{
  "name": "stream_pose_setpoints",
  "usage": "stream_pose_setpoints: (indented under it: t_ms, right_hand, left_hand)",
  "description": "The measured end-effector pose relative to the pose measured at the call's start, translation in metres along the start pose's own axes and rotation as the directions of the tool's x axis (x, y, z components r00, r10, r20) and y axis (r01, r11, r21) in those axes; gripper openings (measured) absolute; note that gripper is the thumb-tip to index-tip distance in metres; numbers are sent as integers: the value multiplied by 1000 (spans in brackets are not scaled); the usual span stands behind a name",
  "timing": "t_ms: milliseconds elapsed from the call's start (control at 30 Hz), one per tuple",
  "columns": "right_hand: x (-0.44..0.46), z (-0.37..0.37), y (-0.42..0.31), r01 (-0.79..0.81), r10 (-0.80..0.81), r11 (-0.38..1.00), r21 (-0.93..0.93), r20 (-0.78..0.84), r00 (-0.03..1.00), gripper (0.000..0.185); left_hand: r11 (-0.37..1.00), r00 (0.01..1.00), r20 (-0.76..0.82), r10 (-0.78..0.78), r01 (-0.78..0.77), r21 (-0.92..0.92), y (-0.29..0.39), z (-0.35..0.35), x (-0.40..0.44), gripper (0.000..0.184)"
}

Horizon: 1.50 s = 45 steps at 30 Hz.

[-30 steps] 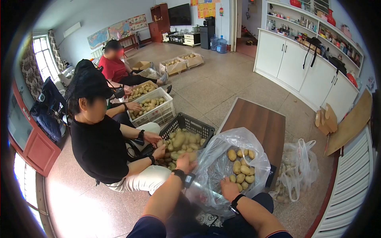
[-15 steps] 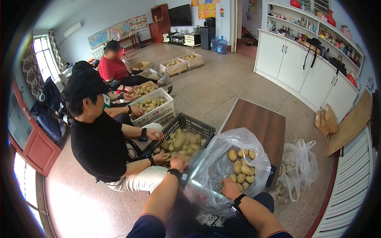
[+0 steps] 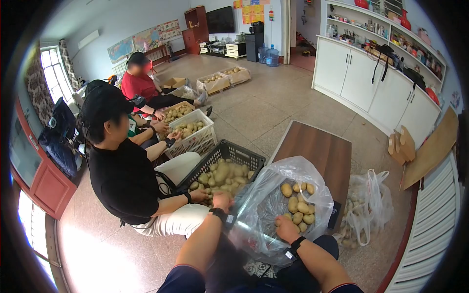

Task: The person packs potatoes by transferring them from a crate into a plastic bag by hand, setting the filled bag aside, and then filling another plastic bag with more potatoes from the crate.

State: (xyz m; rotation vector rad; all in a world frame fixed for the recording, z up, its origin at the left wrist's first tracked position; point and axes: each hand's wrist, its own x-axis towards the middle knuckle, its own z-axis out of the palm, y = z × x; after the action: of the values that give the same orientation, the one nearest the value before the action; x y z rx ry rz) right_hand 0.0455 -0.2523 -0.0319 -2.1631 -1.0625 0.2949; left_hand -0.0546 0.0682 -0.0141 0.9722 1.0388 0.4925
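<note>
My left hand [image 3: 223, 200] is at the near side of a black plastic crate [image 3: 254, 158], over its heap of potatoes [image 3: 222, 173]. Its fingers are curled and partly hidden, so what they grip does not show. Inside a clear plastic bag [image 3: 256, 212], my right hand [image 3: 286, 228] is closed beside several loose potatoes [image 3: 299, 207]. Whether a potato is in its fingers is hidden. The bag stands wide open in front of me, its upper edge resting against a brown wooden table [image 3: 312, 146].
A co-worker in black [image 3: 122, 171] sits at my left, one hand in the black crate. Beyond are a white crate [image 3: 195, 141] of potatoes and more people. Knotted plastic bags [image 3: 366, 205] lie right of the table. White cabinets [image 3: 361, 78] line the right wall.
My right hand has shifted slightly up toward the potatoes in the bag; my left has barely moved. The co-worker's far hand, earlier holding a potato above the black crate, is now by the white crate.
</note>
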Motion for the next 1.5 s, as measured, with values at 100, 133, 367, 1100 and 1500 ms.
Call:
stream_pose_setpoints:
  t_ms: [100,133,367,1100,1500]
  right_hand:
    - [3,-3,-6,-51,51,998,48,-2,999,35]
    - [4,-4,-8,-85,85,992,92,-2,996,32]
    - [16,-27,-31,-539,344,481,691,417,841,29]
    - [7,-10,-4,-122,118,992,-10,-197,973,40]
    - [-1,-26,-16,-312,252,882,-353,-206,946,48]
  left_hand:
    - [995,996,92,-23,14,98,12,18,-27,35]
    - [993,987,157,-32,13,117,12,24,-32,35]
    - [958,913,380,-146,34,286,-8,67,-78,34]
    - [955,738,614,-281,153,254,-13,72,-85,27]
    - [932,777,555,296,-363,11,-9,36,-40,25]
